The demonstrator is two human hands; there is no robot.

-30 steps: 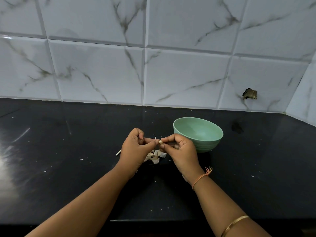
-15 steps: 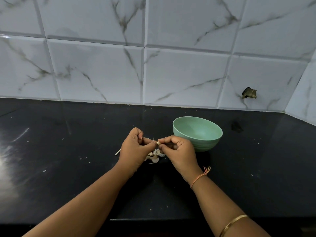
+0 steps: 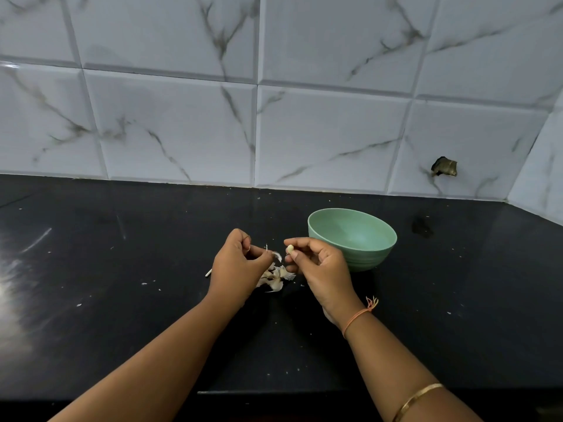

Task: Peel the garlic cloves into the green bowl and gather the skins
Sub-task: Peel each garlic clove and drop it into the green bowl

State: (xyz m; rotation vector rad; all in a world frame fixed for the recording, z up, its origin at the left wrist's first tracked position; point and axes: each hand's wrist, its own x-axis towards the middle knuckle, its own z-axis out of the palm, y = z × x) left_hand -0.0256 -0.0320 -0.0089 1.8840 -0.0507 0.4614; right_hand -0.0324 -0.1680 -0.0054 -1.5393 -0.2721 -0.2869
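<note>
Both hands pinching, slightly apart above the skin pile.
Right hand (image 3: 323, 266) pinches small pale peeled garlic clove (image 3: 290, 248) beside round green plastic bowl (image 3: 353, 239); left hand (image 3: 237, 266) pinches thin white skin flake (image 3: 276, 256) over papery skins (image 3: 275, 277) on black counter (image 3: 122, 300).

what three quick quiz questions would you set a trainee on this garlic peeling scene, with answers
1. True or false: the small pale peeled garlic clove lies inside the round green bowl.
2. Where is the pile of papery garlic skins? A in the bowl; B on the black stone countertop, between the hands; C on the tiled wall.
3. Fill in: the left hand pinches a white flake of ____.
Key: 1 false, the right hand pinches the clove, left of the bowl. 2 B. 3 skin.
</note>
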